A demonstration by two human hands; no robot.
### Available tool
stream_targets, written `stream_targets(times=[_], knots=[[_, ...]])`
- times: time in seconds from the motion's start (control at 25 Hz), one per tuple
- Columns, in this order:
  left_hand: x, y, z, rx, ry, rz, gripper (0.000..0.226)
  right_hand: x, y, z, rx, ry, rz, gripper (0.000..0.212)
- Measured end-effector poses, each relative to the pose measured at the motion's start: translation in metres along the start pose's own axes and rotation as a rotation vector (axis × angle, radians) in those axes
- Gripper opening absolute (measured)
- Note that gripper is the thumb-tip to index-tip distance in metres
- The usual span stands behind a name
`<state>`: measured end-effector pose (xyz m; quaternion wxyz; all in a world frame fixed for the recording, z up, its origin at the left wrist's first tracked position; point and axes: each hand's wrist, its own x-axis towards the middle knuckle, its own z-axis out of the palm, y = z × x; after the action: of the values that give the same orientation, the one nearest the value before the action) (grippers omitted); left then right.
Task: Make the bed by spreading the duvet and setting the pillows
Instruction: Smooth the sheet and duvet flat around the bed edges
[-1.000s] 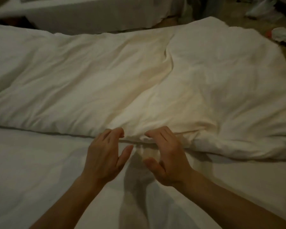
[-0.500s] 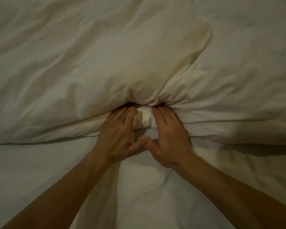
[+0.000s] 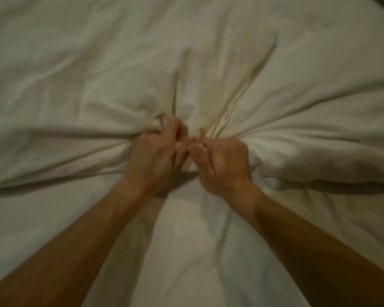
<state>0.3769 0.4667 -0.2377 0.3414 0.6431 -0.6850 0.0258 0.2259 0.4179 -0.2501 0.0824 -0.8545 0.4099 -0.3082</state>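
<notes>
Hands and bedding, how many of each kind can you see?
Hands: 2, left hand and right hand, both gripping the duvet
Duvets: 1, white duvet
Sheets: 1, white sheet
Total: 4

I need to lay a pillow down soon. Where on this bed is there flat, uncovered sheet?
Bare white bed sheet runs along the near side, below the bunched white duvet, left of the left hand, between both forearms, and right of the right hand. The duvet covers the whole far side, gathered where both hands grip its edge.
</notes>
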Motion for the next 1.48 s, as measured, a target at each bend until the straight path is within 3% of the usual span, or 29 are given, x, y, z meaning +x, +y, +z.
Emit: stream_targets(times=[0.24, 0.36, 0.52, 0.6, 0.72, 0.88, 1.12, 1.32, 1.48], knots=[[-0.001, 0.088, -0.106, -0.106, 0.131, -0.023, 0.046, -0.006, -0.068, -0.102, 0.293, 0.123, -0.120, 0.056], [-0.003, 0.151, -0.149, -0.141, 0.129, 0.027, 0.039, -0.018, -0.072, -0.171, 0.378, 0.115, -0.200, 0.073], [-0.062, 0.184, -0.112, -0.078, -0.051, -0.006, 0.041, -0.092, -0.045, -0.179, 0.268, -0.090, -0.112, 0.082], [-0.095, 0.167, -0.074, -0.073, -0.162, -0.081, 0.042, -0.123, -0.028, -0.146, 0.126, -0.179, -0.036, 0.085], [-0.126, 0.144, -0.058, -0.106, -0.194, -0.147, 0.040, -0.141, -0.022, -0.124, 0.111, -0.128, 0.029, 0.076], [-0.139, 0.145, -0.127, -0.044, -0.120, -0.135, 0.046, -0.139, -0.075, -0.146, 0.335, 0.059, -0.119, 0.073], [-0.182, 0.104, -0.202, 0.052, -0.012, -0.152, 0.045, -0.127, -0.183, -0.112, 0.456, 0.122, -0.184, 0.081], [-0.232, 0.031, -0.237, 0.109, 0.004, -0.215, 0.047, -0.141, -0.243, -0.053, 0.446, 0.033, -0.135, 0.083], [-0.260, -0.048, -0.252, 0.252, -0.078, -0.191, 0.057, -0.141, -0.272, -0.006, 0.332, -0.069, -0.066, 0.086]])
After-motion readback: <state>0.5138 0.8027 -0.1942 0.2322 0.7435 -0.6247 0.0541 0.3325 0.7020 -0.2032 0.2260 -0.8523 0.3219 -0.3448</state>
